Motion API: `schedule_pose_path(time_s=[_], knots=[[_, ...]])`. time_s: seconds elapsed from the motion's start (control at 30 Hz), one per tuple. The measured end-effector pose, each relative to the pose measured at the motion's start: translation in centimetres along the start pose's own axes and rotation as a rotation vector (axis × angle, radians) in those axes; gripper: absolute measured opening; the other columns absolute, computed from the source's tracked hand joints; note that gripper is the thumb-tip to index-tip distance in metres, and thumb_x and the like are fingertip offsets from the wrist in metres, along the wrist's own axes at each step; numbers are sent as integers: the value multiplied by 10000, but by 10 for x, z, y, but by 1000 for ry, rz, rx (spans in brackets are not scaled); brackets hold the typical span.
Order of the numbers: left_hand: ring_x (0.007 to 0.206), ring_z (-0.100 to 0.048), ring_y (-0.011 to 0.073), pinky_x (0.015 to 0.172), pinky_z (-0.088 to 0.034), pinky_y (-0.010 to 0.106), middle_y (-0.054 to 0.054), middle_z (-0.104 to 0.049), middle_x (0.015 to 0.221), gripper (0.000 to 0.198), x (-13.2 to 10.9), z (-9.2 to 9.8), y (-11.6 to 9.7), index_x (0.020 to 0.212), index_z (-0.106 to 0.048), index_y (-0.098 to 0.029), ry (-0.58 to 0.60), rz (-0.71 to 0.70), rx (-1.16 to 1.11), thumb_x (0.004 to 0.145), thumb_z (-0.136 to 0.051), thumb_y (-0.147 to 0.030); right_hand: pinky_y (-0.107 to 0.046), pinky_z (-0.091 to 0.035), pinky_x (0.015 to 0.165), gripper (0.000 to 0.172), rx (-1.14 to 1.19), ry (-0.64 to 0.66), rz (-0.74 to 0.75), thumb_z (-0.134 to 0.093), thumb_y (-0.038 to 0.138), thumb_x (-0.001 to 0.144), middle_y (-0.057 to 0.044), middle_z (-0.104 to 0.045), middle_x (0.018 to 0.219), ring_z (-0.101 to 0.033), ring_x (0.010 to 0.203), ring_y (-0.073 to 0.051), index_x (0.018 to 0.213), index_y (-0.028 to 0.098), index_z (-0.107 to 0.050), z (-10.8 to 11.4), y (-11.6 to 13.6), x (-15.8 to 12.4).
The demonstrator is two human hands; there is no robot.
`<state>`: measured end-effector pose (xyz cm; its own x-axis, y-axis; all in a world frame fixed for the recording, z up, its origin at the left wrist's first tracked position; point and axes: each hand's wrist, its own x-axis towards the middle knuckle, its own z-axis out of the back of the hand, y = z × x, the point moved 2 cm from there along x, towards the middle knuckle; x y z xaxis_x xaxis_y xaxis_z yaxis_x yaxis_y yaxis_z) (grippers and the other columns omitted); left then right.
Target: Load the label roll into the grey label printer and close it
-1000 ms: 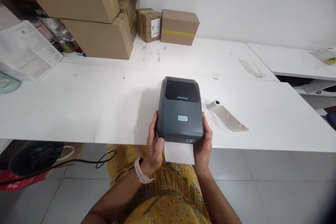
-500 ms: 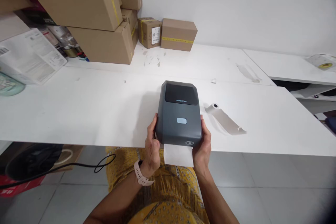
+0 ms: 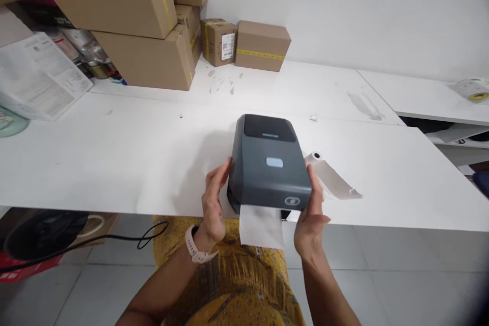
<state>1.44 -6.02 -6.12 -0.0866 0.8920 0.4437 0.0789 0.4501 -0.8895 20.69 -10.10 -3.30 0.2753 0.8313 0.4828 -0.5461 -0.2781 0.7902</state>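
Observation:
A dark grey label printer (image 3: 272,173) sits at the front edge of the white table. Its upper cover stands slightly raised, with a dark gap below the front edge. A strip of white paper (image 3: 261,226) hangs out of the front. Fingers of my left hand (image 3: 214,206) press against the printer's left side. My right hand (image 3: 312,214) grips the right edge of the cover, its thumb sticking out to the right. A small paper roll (image 3: 316,156) with a loose, unwound tail lies just right of the printer.
Cardboard boxes (image 3: 145,58) are stacked at the back left, and two smaller ones, one being a long box (image 3: 263,46), stand by the wall. A black cable (image 3: 114,237) hangs below the table at left. A label roll (image 3: 473,90) is at far right.
The printer's cover has risen and its front now appears larger and shifted right. My right hand has moved right with it; my left hand has shifted a little left.

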Motion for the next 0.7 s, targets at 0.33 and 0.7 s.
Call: schedule_pose_path(time_s=[0.33, 0.7], knots=[[578, -495, 115, 600, -419, 265, -60, -505, 601, 254, 110, 4, 12, 1125, -688, -183, -92, 203, 81, 901, -646, -296, -538, -417, 1167, 669, -138, -110, 400, -99, 620, 1050, -162, -483, 1529, -482, 1459, -315, 1591, 247, -221, -9, 36, 159], [592, -367, 120, 607, -302, 254, -97, -377, 622, 664, 96, 6, 19, 1503, -462, -183, 400, 309, 252, 891, -668, -339, -469, -459, 1081, 681, -204, -43, 357, -92, 652, 1045, -99, -542, 1457, -585, 1346, -313, 1572, 291, -327, -30, 4, 263]])
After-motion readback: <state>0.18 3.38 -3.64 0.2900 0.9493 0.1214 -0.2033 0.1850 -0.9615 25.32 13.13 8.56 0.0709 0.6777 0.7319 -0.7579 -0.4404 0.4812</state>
